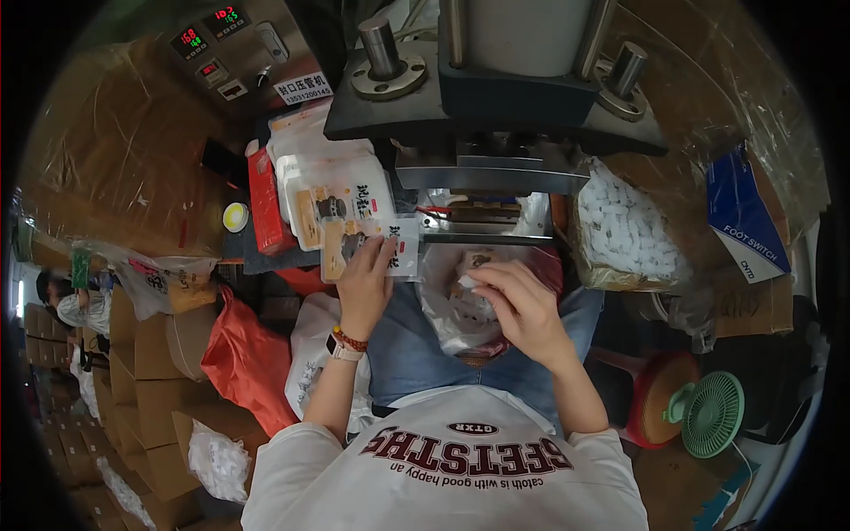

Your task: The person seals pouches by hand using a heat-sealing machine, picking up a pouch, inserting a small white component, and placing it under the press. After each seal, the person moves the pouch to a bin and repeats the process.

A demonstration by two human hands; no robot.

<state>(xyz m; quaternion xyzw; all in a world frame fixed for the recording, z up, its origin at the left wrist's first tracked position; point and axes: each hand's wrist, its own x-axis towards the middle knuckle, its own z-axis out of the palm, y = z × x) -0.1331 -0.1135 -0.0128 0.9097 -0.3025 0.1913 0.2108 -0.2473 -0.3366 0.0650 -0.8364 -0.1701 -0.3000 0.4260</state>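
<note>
My left hand [365, 279] lies on a printed clear pouch [405, 250], its fingers spread over the front. Behind that pouch is a stack of similar white and orange pouches [341, 190]. My right hand [522, 305] pinches a small white piece [467, 281] between thumb and fingertips. Below it, an open plastic bag [443, 310] rests at my lap, with small items inside that are too small to make out. The metal jaws of a press [491, 177] stand just beyond both hands.
A box of white pieces [624, 226] sits right of the press. At the left are a red box [268, 199], a yellow-topped round container [235, 217] and a control panel [230, 44]. A green fan [713, 411] stands lower right. A person [80, 305] is far left.
</note>
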